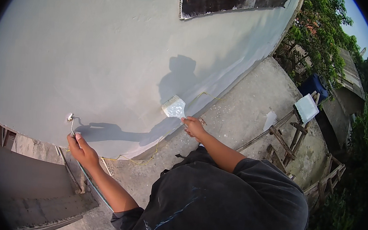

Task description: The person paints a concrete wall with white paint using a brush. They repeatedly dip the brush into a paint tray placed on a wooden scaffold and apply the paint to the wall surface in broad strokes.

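head view looks down at the nearby wall (109,64)

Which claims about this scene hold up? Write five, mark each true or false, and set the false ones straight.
1. The right hand grips a wide brush. True.
2. The left hand holds nothing. False: the left hand has its fingers on a thin bent piece with a white end.
3. A dark shadow falls on the pale wall. True.
4. The person's shirt is bright red. False: the shirt is dark, with pale blue streaks on it.
5. The blue barrel is left of the brush in the picture. False: the barrel is right of the brush, near the greenery.
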Action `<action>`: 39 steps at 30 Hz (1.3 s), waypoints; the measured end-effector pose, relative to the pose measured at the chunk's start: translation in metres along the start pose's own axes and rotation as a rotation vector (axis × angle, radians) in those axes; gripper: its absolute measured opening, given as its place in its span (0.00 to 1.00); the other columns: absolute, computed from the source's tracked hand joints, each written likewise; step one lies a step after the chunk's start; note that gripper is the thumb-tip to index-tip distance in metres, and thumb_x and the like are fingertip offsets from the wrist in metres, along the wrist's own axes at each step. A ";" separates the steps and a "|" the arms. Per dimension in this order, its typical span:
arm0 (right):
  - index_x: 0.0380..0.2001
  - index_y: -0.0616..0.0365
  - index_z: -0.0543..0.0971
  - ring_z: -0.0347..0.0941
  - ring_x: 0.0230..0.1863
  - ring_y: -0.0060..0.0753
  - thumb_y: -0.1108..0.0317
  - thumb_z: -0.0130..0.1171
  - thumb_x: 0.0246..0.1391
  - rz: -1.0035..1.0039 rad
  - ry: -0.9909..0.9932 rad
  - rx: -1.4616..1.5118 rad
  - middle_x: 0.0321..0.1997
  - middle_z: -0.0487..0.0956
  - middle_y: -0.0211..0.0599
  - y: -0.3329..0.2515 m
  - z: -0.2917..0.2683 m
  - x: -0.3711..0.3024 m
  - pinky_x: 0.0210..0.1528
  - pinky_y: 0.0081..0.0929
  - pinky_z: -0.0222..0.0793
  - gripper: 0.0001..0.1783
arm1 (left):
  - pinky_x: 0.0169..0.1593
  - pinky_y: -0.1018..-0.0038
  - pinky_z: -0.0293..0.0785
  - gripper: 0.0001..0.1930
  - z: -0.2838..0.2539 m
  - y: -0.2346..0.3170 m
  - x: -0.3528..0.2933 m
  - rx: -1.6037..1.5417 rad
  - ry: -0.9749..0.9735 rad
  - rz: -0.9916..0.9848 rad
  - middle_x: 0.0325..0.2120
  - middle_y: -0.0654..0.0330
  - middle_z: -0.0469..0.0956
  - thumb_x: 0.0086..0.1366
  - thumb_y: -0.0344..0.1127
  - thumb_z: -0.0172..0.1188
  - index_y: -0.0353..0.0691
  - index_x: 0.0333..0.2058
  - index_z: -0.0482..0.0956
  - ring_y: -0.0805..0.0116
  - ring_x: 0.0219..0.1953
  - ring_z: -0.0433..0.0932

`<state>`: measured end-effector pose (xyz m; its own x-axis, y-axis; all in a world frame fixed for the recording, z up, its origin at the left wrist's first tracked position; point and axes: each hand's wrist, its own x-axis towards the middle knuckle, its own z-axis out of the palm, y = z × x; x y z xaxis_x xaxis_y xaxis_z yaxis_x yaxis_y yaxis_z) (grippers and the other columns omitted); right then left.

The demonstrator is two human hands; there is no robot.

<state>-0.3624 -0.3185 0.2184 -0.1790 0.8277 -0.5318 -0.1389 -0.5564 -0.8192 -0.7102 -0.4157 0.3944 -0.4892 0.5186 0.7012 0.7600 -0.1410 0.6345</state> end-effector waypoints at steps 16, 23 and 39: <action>0.36 0.54 0.72 0.48 0.10 0.13 0.56 0.47 0.63 -0.362 -0.163 0.115 0.14 0.61 0.22 -0.142 0.032 -0.057 0.12 0.16 0.40 0.13 | 0.29 0.72 0.54 0.15 -0.003 0.000 -0.003 -0.029 -0.003 -0.012 0.21 0.62 0.59 0.71 0.41 0.45 0.36 0.29 0.63 0.70 0.25 0.57; 0.41 0.52 0.73 0.49 0.10 0.15 0.55 0.49 0.61 0.100 -0.003 0.014 0.14 0.63 0.25 -0.021 -0.002 -0.008 0.11 0.18 0.41 0.14 | 0.29 0.72 0.56 0.13 -0.003 -0.002 0.000 -0.047 -0.051 0.028 0.20 0.62 0.60 0.70 0.39 0.45 0.35 0.30 0.64 0.70 0.25 0.58; 0.31 0.53 0.70 0.47 0.09 0.14 0.54 0.48 0.62 -0.183 -0.112 0.127 0.13 0.61 0.23 -0.102 0.001 -0.023 0.11 0.17 0.39 0.14 | 0.31 0.73 0.58 0.13 -0.008 0.000 -0.003 -0.057 -0.074 -0.017 0.22 0.61 0.61 0.70 0.39 0.45 0.34 0.31 0.64 0.70 0.27 0.59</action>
<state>-0.3449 -0.2806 0.3145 -0.2450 0.9064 -0.3442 -0.2991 -0.4083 -0.8624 -0.7125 -0.4239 0.3950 -0.4674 0.5821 0.6654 0.7250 -0.1783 0.6652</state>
